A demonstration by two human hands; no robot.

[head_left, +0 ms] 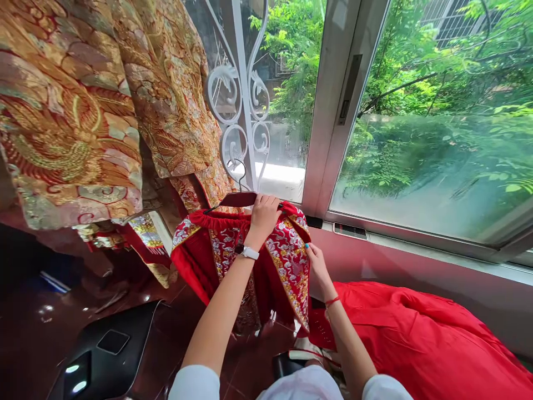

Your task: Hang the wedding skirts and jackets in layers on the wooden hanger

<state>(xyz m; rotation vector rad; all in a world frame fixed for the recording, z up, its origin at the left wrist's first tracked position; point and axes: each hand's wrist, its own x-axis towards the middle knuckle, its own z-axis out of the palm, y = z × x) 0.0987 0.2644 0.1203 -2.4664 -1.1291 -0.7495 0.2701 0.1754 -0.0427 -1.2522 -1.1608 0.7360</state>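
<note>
A red embroidered skirt [287, 250] with silver and gold patterned panels hangs by its gathered waistband from a dark red clothes hanger [238, 199]. My left hand [265, 218], with a watch at the wrist, is closed over the right part of the hanger and the waistband below it; its fingertips are partly hidden. At the skirt's right edge, my right hand [317, 262] pinches the embroidered border between thumb and fingers. The hanger's metal hook points up in front of a white scrollwork grille.
Gold embroidered garments [79, 128] hang at the left. A phone [350, 230] lies on the windowsill [416, 248]. Red cloth [408, 333] is spread at the lower right. At the lower left stands a black seat [120, 364] with dark flat objects on it.
</note>
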